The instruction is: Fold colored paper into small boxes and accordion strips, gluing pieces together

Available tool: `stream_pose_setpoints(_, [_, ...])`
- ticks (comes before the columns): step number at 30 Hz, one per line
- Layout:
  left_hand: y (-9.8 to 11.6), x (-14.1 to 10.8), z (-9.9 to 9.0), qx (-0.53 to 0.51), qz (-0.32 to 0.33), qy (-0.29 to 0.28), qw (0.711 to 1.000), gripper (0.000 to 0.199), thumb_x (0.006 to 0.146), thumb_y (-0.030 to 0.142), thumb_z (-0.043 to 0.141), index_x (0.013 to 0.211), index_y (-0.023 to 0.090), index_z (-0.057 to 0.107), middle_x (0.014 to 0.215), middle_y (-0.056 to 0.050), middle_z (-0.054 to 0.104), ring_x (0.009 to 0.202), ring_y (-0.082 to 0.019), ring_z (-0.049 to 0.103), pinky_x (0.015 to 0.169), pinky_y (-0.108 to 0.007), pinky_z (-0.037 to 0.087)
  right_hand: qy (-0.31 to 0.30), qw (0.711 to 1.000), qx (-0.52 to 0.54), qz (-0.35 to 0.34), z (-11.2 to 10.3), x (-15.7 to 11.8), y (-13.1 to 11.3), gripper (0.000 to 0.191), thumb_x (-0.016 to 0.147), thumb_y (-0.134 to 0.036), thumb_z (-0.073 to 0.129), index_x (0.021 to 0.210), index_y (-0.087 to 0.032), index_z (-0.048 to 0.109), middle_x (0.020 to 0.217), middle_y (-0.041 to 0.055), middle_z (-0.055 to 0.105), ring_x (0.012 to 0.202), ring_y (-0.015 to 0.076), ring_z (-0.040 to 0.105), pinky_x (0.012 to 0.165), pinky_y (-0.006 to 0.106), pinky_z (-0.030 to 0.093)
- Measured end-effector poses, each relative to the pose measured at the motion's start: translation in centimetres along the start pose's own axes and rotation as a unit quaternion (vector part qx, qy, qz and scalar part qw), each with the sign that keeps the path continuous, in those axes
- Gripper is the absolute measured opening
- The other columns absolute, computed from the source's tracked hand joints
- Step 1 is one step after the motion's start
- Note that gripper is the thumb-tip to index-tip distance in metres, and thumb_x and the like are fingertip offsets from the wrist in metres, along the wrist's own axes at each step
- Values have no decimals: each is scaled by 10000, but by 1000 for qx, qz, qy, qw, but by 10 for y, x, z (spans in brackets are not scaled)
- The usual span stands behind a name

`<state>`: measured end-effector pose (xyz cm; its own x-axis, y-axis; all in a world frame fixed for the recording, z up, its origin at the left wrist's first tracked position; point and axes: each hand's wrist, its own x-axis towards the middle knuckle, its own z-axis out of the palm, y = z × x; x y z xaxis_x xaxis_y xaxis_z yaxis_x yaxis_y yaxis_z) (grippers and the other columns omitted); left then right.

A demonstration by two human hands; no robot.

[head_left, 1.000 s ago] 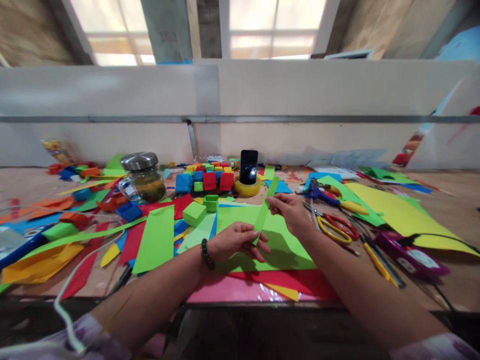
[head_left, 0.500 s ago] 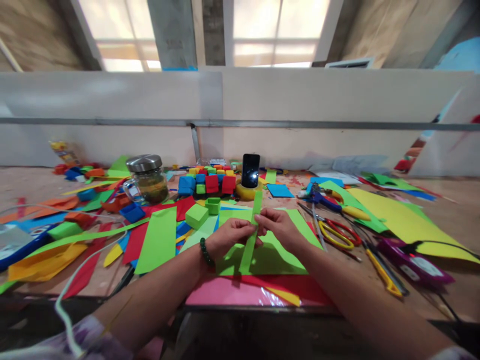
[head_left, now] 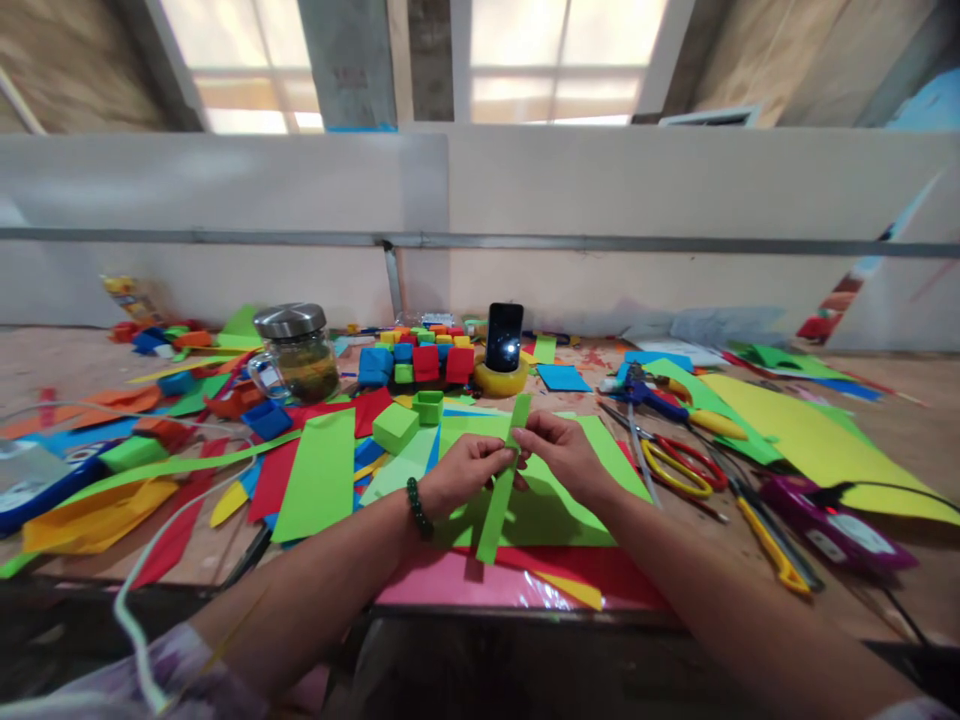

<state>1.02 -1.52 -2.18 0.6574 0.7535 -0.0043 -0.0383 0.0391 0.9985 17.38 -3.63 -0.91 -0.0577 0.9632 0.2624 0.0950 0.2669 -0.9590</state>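
Note:
A narrow green paper strip (head_left: 496, 505) hangs between both my hands, held near its middle above a larger green sheet (head_left: 592, 500) on the table. My left hand (head_left: 469, 470), with a dark bead bracelet at the wrist, pinches the strip from the left. My right hand (head_left: 564, 455) pinches it from the right, fingertips almost meeting the left ones. The strip's upper end pokes up above the fingers and its lower end reaches toward the pink sheet (head_left: 450, 580) at the table's front edge.
Scissors with red and yellow handles (head_left: 675, 465) lie right of my hands, a purple device (head_left: 825, 515) further right. A lidded glass jar (head_left: 294, 352), coloured foam cubes (head_left: 420, 360), a phone standing in a tape roll (head_left: 502, 345) and scattered paper cover the table.
My hands came together from the ends of the strip to its middle, and the strip turned from slanted to nearly upright. It now hangs slightly lower toward the front edge.

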Motion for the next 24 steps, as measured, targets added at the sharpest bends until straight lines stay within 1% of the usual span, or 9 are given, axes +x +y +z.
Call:
stream_pose_setpoints(7, [2,-2,1,12,-21,-62,998,427,727,502,689,848,92,701,668,-65,704,444,-51,422,458,-193,291,92,995,-12,-37,-9,8,7,329,735,-431,709,584,-171,577,518,-34,511,510,91,457,504,239,374])
stream_pose_setpoints(9, [2,-3,0,-1,-37,-76,996,413,714,472,713,862,87,709,684,-71,710,464,-54,437,464,-191,292,107,994,0,-34,-11,10,6,318,756,-462,681,655,-174,593,540,-35,519,511,93,468,507,240,396])
stream_pose_setpoints(11, [2,-1,-4,-29,-41,-36,998,391,716,439,722,893,90,707,711,-75,715,501,-67,487,473,-187,307,125,991,15,-33,-12,10,6,316,795,-493,627,867,-186,614,615,-30,570,520,101,502,525,251,436])
stream_pose_setpoints(13, [2,2,-9,-69,-33,42,996,358,735,398,717,929,99,694,757,-78,722,544,-78,532,494,-182,336,136,989,-13,-61,-12,7,5,366,816,-473,610,1071,-213,570,699,-24,608,547,113,538,559,272,473])
stream_pose_setpoints(15, [2,6,-15,-115,-30,106,987,324,751,368,709,943,109,680,794,-80,724,583,-89,571,528,-186,377,115,981,-102,-122,-10,3,5,322,830,-405,613,1099,-232,576,776,-1,625,631,136,577,629,301,499])
stream_pose_setpoints(17, [2,9,-19,-149,-34,128,980,300,753,357,709,923,112,672,790,-79,722,609,-104,598,565,-201,413,68,961,-191,-188,-6,-3,4,189,847,-335,597,1006,-238,630,863,35,636,776,175,605,730,340,503])
stream_pose_setpoints(20, [2,8,-18,-137,-29,114,983,298,740,380,713,859,109,677,750,-78,716,617,-118,610,593,-219,436,21,946,-234,-223,-1,-8,5,93,868,-286,568,891,-233,641,895,60,641,866,201,601,789,362,483])
stream_pose_setpoints(22, [2,5,-13,-95,-21,73,993,312,734,402,711,838,110,685,749,-81,717,635,-125,617,586,-215,426,39,958,-211,-189,0,-7,7,83,859,-300,582,862,-223,612,834,42,629,782,179,598,734,338,482])
stream_pose_setpoints(24, [1,2,-7,-49,-24,16,998,322,730,410,708,844,109,693,750,-84,716,647,-131,620,565,-203,406,73,977,-157,-126,-1,-3,9,148,817,-348,632,831,-211,575,755,13,606,678,151,577,648,307,471])
